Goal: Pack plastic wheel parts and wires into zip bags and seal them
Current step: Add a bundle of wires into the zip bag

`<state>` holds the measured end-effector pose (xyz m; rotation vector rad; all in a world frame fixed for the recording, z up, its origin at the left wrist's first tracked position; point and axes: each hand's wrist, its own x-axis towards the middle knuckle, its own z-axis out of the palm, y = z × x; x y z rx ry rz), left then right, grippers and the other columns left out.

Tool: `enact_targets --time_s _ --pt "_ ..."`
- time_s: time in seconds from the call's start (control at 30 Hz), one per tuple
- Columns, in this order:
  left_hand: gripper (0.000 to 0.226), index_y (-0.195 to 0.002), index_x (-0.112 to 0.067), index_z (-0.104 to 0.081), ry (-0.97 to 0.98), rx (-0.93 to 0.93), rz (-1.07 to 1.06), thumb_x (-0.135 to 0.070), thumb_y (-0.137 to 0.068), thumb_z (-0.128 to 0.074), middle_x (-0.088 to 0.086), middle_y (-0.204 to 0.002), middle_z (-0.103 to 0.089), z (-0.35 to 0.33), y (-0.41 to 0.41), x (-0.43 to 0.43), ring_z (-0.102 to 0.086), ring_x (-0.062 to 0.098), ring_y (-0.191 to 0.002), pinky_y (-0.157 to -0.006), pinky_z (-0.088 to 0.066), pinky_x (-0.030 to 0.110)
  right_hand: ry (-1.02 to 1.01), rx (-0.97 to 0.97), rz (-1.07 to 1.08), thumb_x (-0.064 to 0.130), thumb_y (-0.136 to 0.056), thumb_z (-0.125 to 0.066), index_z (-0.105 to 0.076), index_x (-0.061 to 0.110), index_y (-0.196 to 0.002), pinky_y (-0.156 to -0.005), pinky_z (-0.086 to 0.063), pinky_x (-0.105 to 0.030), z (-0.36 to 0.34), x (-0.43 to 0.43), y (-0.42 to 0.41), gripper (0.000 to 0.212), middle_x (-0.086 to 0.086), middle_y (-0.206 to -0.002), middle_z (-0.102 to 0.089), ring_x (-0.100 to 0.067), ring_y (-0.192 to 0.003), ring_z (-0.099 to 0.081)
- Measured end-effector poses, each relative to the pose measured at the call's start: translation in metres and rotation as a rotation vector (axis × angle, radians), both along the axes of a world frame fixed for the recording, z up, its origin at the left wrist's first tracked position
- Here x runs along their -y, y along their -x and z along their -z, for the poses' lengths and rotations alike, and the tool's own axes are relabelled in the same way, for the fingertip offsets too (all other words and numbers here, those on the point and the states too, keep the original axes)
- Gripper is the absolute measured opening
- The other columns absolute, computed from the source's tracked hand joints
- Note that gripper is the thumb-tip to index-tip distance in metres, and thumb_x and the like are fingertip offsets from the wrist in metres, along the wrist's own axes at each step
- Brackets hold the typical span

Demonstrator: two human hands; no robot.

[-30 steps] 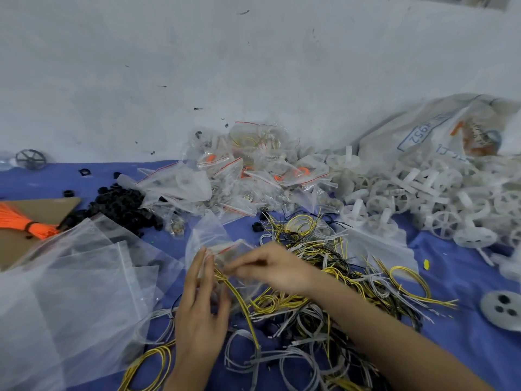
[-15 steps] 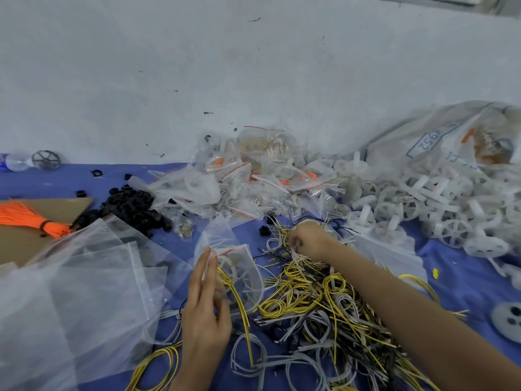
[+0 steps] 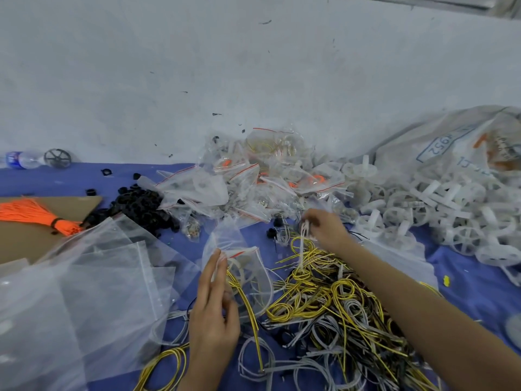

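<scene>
My right hand [image 3: 324, 230] has reached out and now pinches a white wire [image 3: 302, 249] from the pile; my left hand [image 3: 214, 300] keeps gripping the small clear zip bag [image 3: 242, 266] open.

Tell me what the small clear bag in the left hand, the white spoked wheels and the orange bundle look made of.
Small clear zip bag: thin glossy plastic film, see-through and creased. White spoked wheels: apparently moulded plastic, matte and slightly translucent. Orange bundle: fine strands bound by a dark tie, maybe thin wire or cord; too small to tell.
</scene>
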<state>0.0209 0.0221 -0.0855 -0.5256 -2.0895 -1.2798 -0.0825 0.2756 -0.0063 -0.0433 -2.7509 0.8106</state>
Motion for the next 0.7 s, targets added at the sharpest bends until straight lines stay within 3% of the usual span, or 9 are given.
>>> enact_targets --time_s 0.07,0.13,0.23,0.3,0.37,0.5,0.57,0.63,0.7 --pt "0.066 -0.146 -0.029 -0.029 0.000 -0.011 0.003 -0.005 -0.086 -0.043 -0.017 -0.152 -0.025 -0.001 0.000 0.000 -0.051 -0.002 -0.078 -0.050 -0.040 0.016 0.257 -0.210 0.139 -0.009 -0.088 -0.046 -0.064 0.005 -0.095 -0.059 -0.049 -0.015 -0.017 -0.009 -0.004 0.024 -0.009 -0.075 -0.064 -0.020 -0.063 -0.059" --pt "0.069 -0.147 -0.033 -0.026 0.006 -0.019 0.009 -0.004 -0.086 -0.044 -0.017 -0.152 -0.026 -0.003 -0.001 0.000 -0.052 0.000 -0.079 -0.048 -0.040 0.019 0.605 -0.236 0.177 -0.011 -0.091 -0.041 -0.059 0.004 -0.085 -0.057 -0.051 -0.019 -0.034 -0.014 -0.005 0.024 -0.009 -0.069 -0.058 -0.021 -0.061 -0.054" --pt "0.068 -0.147 -0.031 -0.026 0.020 -0.018 -0.003 -0.005 -0.087 -0.045 -0.014 -0.152 -0.028 -0.004 -0.002 0.001 -0.052 -0.002 -0.079 -0.047 -0.041 0.024 1.143 -0.022 -0.020 -0.012 -0.094 -0.037 -0.056 0.003 -0.078 -0.048 -0.047 -0.018 -0.054 -0.007 -0.020 0.029 -0.013 -0.071 -0.056 -0.018 -0.059 -0.050" --pt "0.068 -0.148 -0.030 -0.026 0.033 -0.005 -0.014 -0.006 -0.087 -0.046 -0.013 -0.152 -0.028 -0.005 -0.002 0.001 -0.052 0.000 -0.075 -0.047 -0.043 0.027 1.309 0.201 -0.210 -0.011 -0.093 -0.036 -0.057 0.001 -0.081 -0.051 -0.049 -0.018 -0.060 0.005 -0.037 0.027 -0.013 -0.076 -0.062 -0.015 -0.060 -0.058" --pt "0.068 -0.148 -0.031 -0.025 0.047 0.007 -0.004 -0.007 -0.088 -0.045 -0.014 -0.153 -0.026 -0.008 -0.003 0.002 -0.054 -0.001 -0.084 -0.052 -0.046 0.020 1.264 0.423 -0.414 -0.011 -0.089 -0.039 -0.058 0.000 -0.086 -0.060 -0.055 -0.020 -0.060 0.018 -0.054 0.022 -0.011 -0.080 -0.066 -0.015 -0.067 -0.066" --pt "0.063 -0.148 -0.029 -0.027 0.109 -0.009 -0.006 -0.014 -0.088 -0.040 -0.016 -0.153 -0.024 -0.009 -0.002 0.004 -0.039 -0.022 -0.107 -0.051 -0.042 0.016 0.755 0.754 -0.821 -0.013 -0.089 -0.046 -0.060 -0.004 -0.095 -0.074 -0.056 -0.024 -0.053 0.060 -0.086 0.018 -0.012 -0.088 -0.066 -0.020 -0.081 -0.068" --pt "0.063 -0.144 -0.025 -0.034 0.131 -0.017 -0.014 -0.017 -0.082 -0.036 -0.008 -0.152 -0.030 -0.007 -0.001 0.005 -0.038 -0.018 -0.116 -0.055 -0.046 0.021 0.591 0.731 -0.756 -0.010 -0.087 -0.052 -0.062 -0.008 -0.096 -0.077 -0.058 -0.032 -0.036 0.085 -0.093 0.013 -0.018 -0.092 -0.067 -0.028 -0.083 -0.068" --pt "0.057 -0.134 -0.021 -0.042 0.135 0.006 -0.014 -0.018 -0.078 -0.034 0.006 -0.144 -0.041 -0.006 -0.001 0.005 -0.052 0.011 -0.116 -0.062 -0.048 0.025 0.417 0.541 -0.512 -0.004 -0.084 -0.057 -0.062 -0.013 -0.093 -0.080 -0.057 -0.045 -0.016 0.106 -0.092 0.013 -0.025 -0.092 -0.068 -0.034 -0.081 -0.069" --pt "0.054 -0.130 -0.023 -0.043 0.135 0.005 -0.005 -0.018 -0.077 -0.034 0.009 -0.140 -0.044 -0.009 -0.002 0.006 -0.054 0.019 -0.109 -0.071 -0.046 0.017 0.302 0.321 -0.334 0.001 -0.083 -0.056 -0.066 -0.003 -0.086 -0.071 -0.058 -0.047 0.000 0.122 -0.092 0.012 -0.022 -0.085 -0.070 -0.034 -0.075 -0.070"
